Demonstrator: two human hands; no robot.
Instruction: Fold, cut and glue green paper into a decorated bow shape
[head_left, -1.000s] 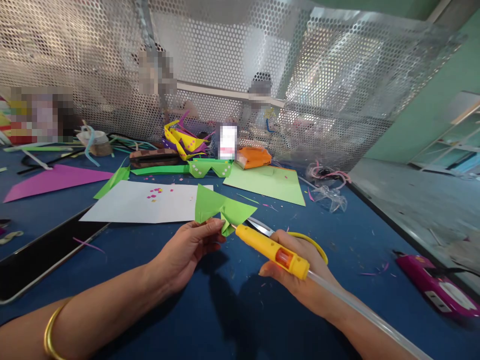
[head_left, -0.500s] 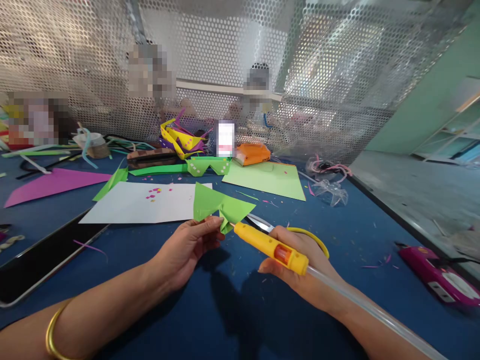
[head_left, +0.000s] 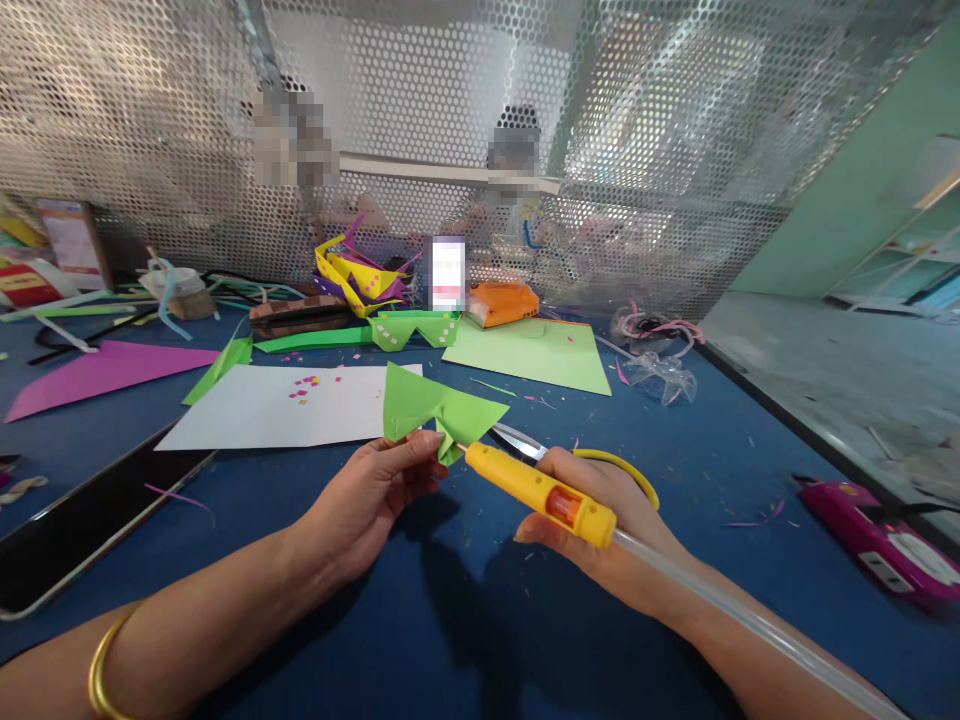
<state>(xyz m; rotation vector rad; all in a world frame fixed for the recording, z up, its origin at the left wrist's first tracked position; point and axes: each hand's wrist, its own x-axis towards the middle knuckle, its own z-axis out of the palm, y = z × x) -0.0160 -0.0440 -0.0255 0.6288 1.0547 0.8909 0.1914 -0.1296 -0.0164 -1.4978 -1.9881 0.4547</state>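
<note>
At the far left edge a dark flat panel [head_left: 82,520] with a pale rim lies on the blue table [head_left: 465,640], and beyond it a purple paper triangle [head_left: 105,365] points toward the middle. A white sheet [head_left: 277,405] dotted with small pink and yellow scraps lies next to it. The left hand [head_left: 367,495], with a gold bangle [head_left: 101,665] on its forearm, has thumb and fingertips pinched shut on the lower edge of a folded green paper piece [head_left: 427,410], which is raised just above the table in front of the white sheet. The tip of a yellow glue gun [head_left: 536,490] touches the underside of that green fold. The right hand [head_left: 600,530] has its fingers wrapped closed around the glue gun's body, and a clear glue stick [head_left: 735,620] runs back from it along the forearm. Scissors [head_left: 577,455] with yellow handles lie on the table just behind this hand, partly hidden by it. Farther back sit a light green sheet [head_left: 532,355], an orange packet [head_left: 502,303] and a heap of yellow and purple folded paper [head_left: 360,275] against the perforated metal screen [head_left: 150,130]. At the right edge a magenta device [head_left: 874,540] rests on the table.
</note>
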